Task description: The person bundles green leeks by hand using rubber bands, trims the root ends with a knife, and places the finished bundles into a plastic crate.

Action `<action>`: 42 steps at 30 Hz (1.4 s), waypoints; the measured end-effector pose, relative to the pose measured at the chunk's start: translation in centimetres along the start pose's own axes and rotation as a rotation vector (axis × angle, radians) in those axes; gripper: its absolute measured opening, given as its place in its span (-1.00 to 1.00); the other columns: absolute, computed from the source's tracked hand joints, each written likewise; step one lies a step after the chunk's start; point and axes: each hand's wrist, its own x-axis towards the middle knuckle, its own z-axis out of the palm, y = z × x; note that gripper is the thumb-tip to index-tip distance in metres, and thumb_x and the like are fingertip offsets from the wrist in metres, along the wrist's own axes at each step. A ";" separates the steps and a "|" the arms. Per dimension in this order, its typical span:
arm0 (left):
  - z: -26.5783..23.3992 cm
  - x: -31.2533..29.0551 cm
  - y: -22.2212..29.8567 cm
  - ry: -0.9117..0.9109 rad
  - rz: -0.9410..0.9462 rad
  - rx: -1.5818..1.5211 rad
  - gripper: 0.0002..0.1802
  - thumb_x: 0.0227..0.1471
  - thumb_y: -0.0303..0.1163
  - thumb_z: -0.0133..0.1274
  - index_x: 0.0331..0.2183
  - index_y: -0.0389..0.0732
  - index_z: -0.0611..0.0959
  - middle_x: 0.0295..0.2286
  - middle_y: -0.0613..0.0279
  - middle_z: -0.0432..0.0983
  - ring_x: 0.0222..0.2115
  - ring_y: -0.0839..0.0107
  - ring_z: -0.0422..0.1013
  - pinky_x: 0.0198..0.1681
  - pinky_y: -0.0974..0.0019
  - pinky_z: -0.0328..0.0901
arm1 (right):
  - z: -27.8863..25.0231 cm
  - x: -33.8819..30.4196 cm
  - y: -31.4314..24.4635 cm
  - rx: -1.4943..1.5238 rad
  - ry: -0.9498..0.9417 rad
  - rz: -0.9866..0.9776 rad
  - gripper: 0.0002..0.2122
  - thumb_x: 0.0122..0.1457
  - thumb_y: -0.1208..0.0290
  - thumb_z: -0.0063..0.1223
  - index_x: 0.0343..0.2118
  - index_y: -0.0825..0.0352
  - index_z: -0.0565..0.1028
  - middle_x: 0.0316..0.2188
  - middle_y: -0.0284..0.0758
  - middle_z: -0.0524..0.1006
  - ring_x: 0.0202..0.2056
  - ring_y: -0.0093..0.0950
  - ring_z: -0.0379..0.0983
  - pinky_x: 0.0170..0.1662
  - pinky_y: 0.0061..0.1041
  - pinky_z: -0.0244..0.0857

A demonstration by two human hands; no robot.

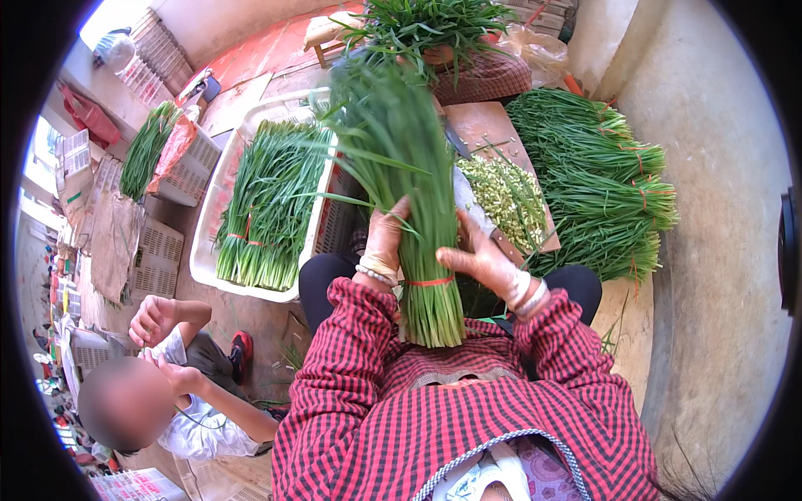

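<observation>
A tall bundle of garlic chives (432,242), bound near its pale cut ends by a red band (430,282), stands in front of my chest. Its leafy tops lean away from me and are blurred. My left hand (388,240), in a thin glove, is closed around the left side of the bundle above the band. Against the right side rests my gloved right hand (487,260), thumb and fingers spread. Just past it a knife with a wooden handle (507,248) lies on a board (484,121), beside a pile of short cut chive ends (510,200).
Several banded chive bundles (593,184) are stacked at the right by the wall. At the left, a white crate (205,250) holds more chives (271,200). Loose chives (426,29) lie at the far end. A person (196,401) sits at the lower left, near crates (154,255).
</observation>
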 end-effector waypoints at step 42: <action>-3.9 -1.4 -1.6 0.084 -0.093 -0.389 -0.45 0.29 -0.04 -0.21 0.10 -0.24 0.45 -0.04 0.01 0.51 -0.09 0.09 0.50 0.02 0.03 0.40 | -6.2 -1.1 0.2 -0.015 0.089 0.324 -0.55 0.21 0.18 0.18 0.03 0.44 0.47 -0.10 -0.30 0.56 -0.04 -0.54 0.43 0.07 -0.52 0.26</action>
